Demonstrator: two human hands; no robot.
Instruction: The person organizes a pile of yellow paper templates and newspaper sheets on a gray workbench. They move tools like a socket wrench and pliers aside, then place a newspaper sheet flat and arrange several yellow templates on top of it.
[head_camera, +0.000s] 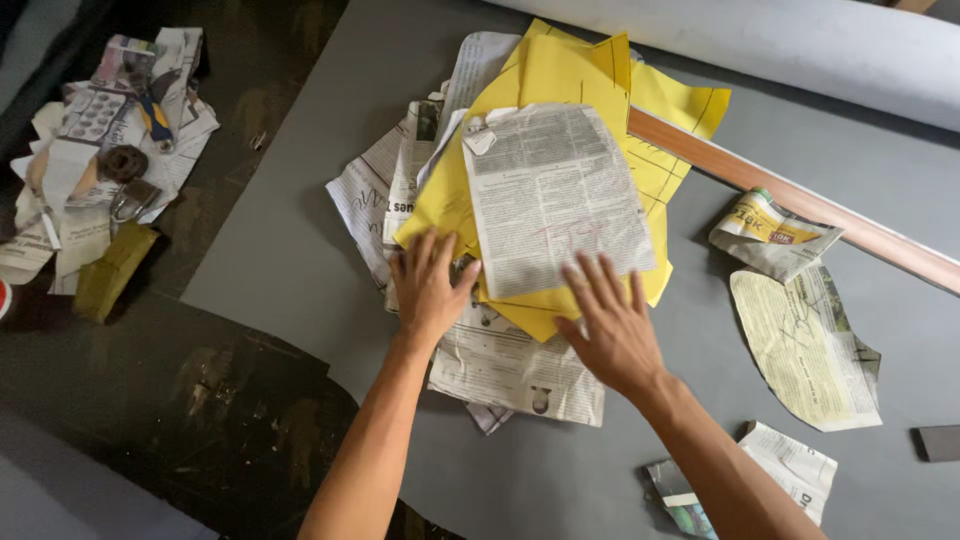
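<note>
Newsprint pattern piece, a cut sheet topping yellow paper templates and newspaper pieces at the frame's centre on grey sheet material, lies pinned flat under both released palms, left hand and right hand spread, seemingly steadying the stack.

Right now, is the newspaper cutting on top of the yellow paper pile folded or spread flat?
Spread flat: the rectangular newspaper cutting lies open on the yellow paper sheets, with no crease visible.
</note>
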